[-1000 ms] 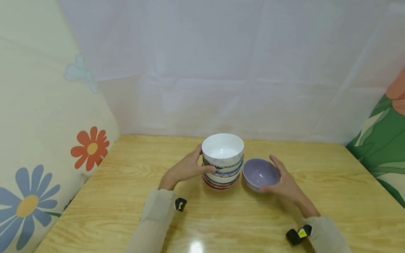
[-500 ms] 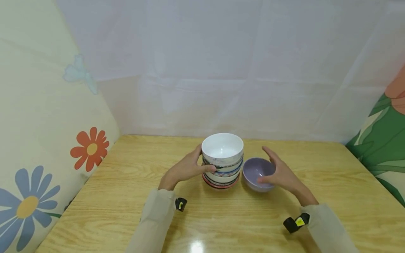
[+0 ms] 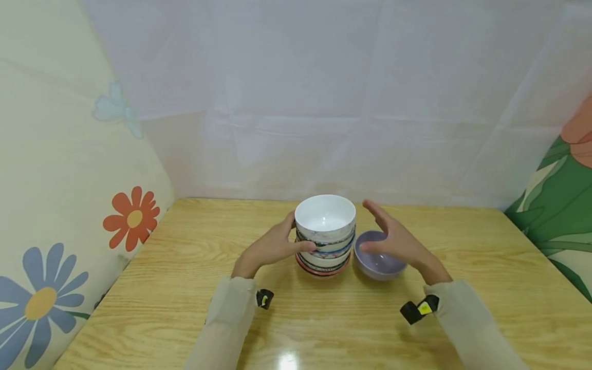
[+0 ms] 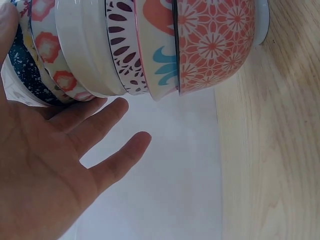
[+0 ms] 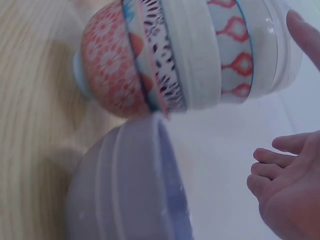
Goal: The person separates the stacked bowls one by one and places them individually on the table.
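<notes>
Bowl stack [image 3: 329,245] stands upright on the wooden table [image 3: 194,241], in the same place as one second ago. The white bowl [image 3: 326,213] is on top, and the red flowery bowl [image 4: 215,47] is at the bottom. The left hand [image 3: 273,245] is on the left side of the bowl stack and looks just as it did before. It holds the upper bowls, with its thumb along the near side and its fingers going round the back.

The purple bowl [image 3: 380,264] sits just to the right of the bowl stack, right way up. It has hardly moved, if at all. I cannot tell if the two touch.

The big change is the right hand [image 3: 398,240]. One second ago it was round the rim of the purple bowl. Now it has let go and moved over the purple bowl, closer to the right side of the bowl stack. It is wide, with the thumb far from the fingers, and it holds nothing. Its tips are near the bowl stack, with a small gap. The black wrist camera [image 3: 419,309] on that arm has come nearer to the bowl stack too. The white cloth [image 3: 277,149] hangs behind the bowl stack.
</notes>
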The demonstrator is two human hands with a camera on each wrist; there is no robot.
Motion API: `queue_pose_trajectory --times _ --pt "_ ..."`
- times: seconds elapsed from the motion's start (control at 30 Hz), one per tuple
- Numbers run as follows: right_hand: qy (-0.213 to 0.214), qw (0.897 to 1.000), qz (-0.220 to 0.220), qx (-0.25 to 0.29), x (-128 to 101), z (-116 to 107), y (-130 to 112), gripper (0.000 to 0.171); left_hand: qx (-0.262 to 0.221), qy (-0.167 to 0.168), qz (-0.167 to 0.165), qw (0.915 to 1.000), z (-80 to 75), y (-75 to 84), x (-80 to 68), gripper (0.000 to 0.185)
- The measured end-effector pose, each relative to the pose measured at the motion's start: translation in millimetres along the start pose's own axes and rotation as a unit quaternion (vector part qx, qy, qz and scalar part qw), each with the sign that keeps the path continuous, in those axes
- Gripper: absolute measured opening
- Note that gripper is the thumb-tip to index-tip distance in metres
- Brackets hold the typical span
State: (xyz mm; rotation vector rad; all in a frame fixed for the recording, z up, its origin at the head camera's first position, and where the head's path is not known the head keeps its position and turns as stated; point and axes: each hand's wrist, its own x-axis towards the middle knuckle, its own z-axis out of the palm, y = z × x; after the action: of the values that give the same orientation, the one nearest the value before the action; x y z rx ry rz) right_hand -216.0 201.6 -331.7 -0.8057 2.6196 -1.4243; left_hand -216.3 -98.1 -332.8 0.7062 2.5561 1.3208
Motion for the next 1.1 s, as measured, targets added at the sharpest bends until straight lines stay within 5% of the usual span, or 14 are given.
queue_pose_trajectory --times 0.67,1.1 --pt "-0.019 0.999 -0.019 0.047 30.1 10.8 -35.9 0.117 0.009 0.005 0.015 0.9998 0.6 -3.0 -0.1 0.096" --pt "0.038 0.999 -0.002 -0.001 38.7 27.5 -40.5 0.111 0.013 0.005 0.008 0.9999 0.2 0.1 -1.2 0.096"
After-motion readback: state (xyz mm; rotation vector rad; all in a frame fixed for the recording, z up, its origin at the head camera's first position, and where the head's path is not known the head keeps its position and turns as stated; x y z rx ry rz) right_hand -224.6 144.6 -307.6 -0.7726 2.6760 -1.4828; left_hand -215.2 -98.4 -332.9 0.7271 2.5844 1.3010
